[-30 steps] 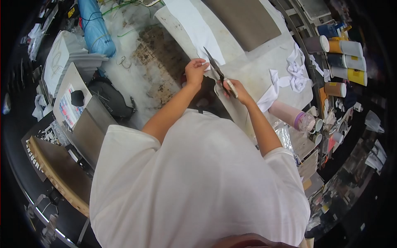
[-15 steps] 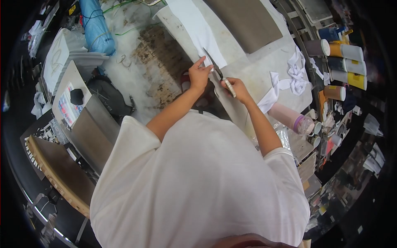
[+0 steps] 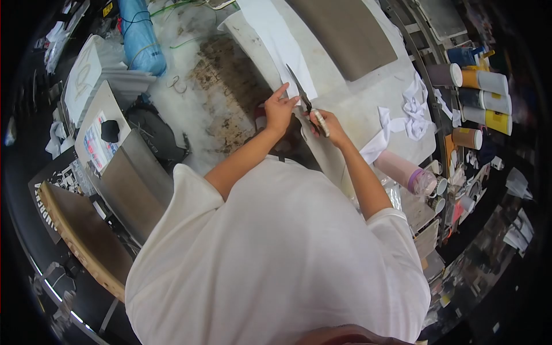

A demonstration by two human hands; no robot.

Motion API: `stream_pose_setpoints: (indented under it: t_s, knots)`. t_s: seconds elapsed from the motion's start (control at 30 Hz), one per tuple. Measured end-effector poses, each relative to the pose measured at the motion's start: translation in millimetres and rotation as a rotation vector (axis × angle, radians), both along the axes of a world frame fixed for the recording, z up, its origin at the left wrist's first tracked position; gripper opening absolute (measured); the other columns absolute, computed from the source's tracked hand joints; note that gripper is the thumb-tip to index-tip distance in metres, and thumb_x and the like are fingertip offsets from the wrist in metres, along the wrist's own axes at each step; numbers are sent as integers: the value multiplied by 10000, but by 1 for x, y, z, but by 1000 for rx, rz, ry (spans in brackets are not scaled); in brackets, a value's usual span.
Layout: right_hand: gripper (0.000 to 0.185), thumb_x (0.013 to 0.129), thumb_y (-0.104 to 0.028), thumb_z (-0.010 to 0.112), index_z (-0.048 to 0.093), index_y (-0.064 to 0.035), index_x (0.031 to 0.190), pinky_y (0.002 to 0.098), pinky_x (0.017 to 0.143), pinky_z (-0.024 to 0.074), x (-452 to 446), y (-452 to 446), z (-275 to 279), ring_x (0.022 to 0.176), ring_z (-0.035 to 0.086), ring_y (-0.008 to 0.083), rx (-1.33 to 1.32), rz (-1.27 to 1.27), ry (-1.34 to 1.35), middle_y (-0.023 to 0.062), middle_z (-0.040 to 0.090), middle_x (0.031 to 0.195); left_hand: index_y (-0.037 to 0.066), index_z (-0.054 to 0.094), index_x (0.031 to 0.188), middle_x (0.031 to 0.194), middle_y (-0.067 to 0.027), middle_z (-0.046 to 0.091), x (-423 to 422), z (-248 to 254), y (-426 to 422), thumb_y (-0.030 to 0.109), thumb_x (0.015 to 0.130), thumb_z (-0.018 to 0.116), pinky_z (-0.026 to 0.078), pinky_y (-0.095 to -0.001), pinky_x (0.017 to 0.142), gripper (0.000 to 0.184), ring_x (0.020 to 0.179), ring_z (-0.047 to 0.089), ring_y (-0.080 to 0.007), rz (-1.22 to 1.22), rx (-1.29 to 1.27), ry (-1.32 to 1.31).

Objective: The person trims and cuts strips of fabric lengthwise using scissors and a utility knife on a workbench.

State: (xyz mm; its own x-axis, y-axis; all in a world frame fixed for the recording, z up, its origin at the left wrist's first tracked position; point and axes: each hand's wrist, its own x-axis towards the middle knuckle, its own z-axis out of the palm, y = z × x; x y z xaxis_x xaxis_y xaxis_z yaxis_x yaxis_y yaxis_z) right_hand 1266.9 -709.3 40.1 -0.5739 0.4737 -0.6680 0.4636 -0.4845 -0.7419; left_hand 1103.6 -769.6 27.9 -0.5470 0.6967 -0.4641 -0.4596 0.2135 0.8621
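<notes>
Scissors (image 3: 320, 119) with a white-wrapped handle are in my right hand (image 3: 333, 131), its fingers closed round the grips. Their dark blades point away from me, over the near end of a long white cloth strip (image 3: 276, 35). My left hand (image 3: 278, 116) is at that same end, just left of the blades. Its index finger sticks out while the thumb and other fingers appear to pinch the cloth's edge; the exact contact is small and partly hidden. The strip lies along a pale worktable (image 3: 339, 95), beside a broad brown-grey sheet (image 3: 351, 37).
White cloth scraps (image 3: 415, 109) and a pink bottle (image 3: 399, 171) lie on the right of the table. Several tubs (image 3: 483, 77) stand beyond its right edge. To the left are a blue wrapped roll (image 3: 141, 40), stacked white sheets (image 3: 95, 75) and a wooden-edged board (image 3: 80, 241).
The whole view has shifted slightly. Both hands and the scissors sit a little closer to my body, still at the near end of the cloth strip.
</notes>
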Motion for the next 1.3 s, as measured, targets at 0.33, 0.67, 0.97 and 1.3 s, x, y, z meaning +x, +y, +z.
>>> stream_pose_setpoints:
  t_s: [0.33, 0.67, 0.97, 1.3]
  knots:
    - [420, 868, -473, 668, 666, -53, 882, 238, 473, 361, -6, -3, -10, 497, 479, 75, 25, -51, 17, 1, 542, 600, -3, 568, 1285, 806, -44, 676, -1, -11, -3, -34, 801, 719, 466, -205, 639, 508, 706, 586, -67, 22, 46, 48]
    - [388, 871, -431, 683, 678, -43, 884, 237, 456, 348, -13, -4, -5, 483, 487, 78, 33, -64, 5, 6, 557, 599, -27, 561, 1275, 789, -84, 676, -3, -15, -10, -32, 762, 737, 467, -222, 623, 542, 698, 582, -75, 5, 2, 82]
    - [538, 861, -538, 649, 680, -23, 1011, 234, 482, 377, -26, -3, -2, 506, 502, 87, 99, -7, -29, 8, 560, 624, -31, 566, 1263, 808, -95, 683, -5, -18, -15, -35, 758, 723, 479, -226, 640, 529, 704, 600, -86, -10, 20, 91]
    - [468, 882, -505, 641, 642, -37, 862, 243, 472, 384, -40, 7, 2, 493, 519, 106, 70, -8, 41, 19, 566, 620, -23, 556, 1272, 792, -89, 691, -5, -5, -18, -39, 771, 711, 488, -234, 655, 525, 718, 622, -89, -26, -4, 73]
